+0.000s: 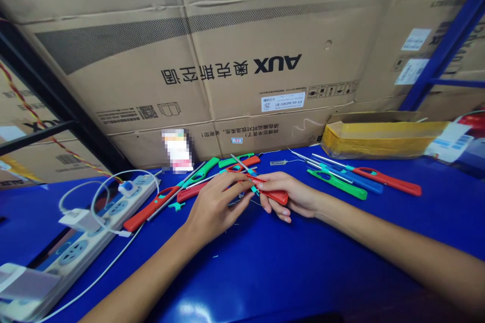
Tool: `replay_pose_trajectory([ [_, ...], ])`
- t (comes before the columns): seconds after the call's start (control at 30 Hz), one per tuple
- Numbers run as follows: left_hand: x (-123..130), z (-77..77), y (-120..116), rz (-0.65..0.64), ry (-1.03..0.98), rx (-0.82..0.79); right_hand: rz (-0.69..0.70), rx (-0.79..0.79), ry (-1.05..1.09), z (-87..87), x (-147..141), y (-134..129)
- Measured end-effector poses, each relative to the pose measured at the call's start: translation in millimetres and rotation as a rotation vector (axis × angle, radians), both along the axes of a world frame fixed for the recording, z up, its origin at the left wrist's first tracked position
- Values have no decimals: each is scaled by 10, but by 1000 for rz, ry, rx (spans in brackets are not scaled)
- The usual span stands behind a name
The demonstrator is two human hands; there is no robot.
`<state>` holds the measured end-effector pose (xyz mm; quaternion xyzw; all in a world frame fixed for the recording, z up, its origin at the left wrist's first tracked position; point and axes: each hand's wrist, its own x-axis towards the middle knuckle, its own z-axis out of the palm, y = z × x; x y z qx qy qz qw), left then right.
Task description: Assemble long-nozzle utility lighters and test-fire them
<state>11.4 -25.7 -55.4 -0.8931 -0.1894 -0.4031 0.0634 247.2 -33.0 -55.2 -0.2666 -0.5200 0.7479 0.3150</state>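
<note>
The person's right hand (pixel 293 197) closes around the red handle of a utility lighter (pixel 275 194), its fingers curled under the grip end. The left hand (pixel 215 207) is bent over the same lighter from the other side, its fingertips (pixel 244 186) pinching near a small teal part (pixel 254 190). So the lighter lies between the 2 hands, gripped by both, with its thin metal nozzle (pixel 238 163) pointing away from the person.

Beyond the lighter, against the back of the blue table (pixel 242 282), sits 1 open cardboard box lined with yellow tape (pixel 379 133); its contents cannot be seen. A printed AUX carton (pixel 242 60) stands behind the lighter.

To the right of the lighter lie 3 loose lighters: 1 red (pixel 390 181), 1 blue (pixel 364 181) and 1 green (pixel 337 184). To its left and far side lie at least 5 more, partly overlapping: 3 red (pixel 151 207) and 2 green (pixel 200 171); the exact count is hard to tell. 1 small teal piece (pixel 176 206) lies just left of the left hand. Farther left of the lighter is 1 white power strip (pixel 113 217), with 1 white charger (pixel 76 219) and its cable (pixel 102 197).
</note>
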Motion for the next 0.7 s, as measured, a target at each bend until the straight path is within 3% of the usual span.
replay_pose_trajectory([
  [0.47,-35,-22,51,-20,119,-20,39,32,-48,-93,9,52],
  [0.7,-81,-29,61,74,-22,116,6,37,-47,-71,24,72],
])
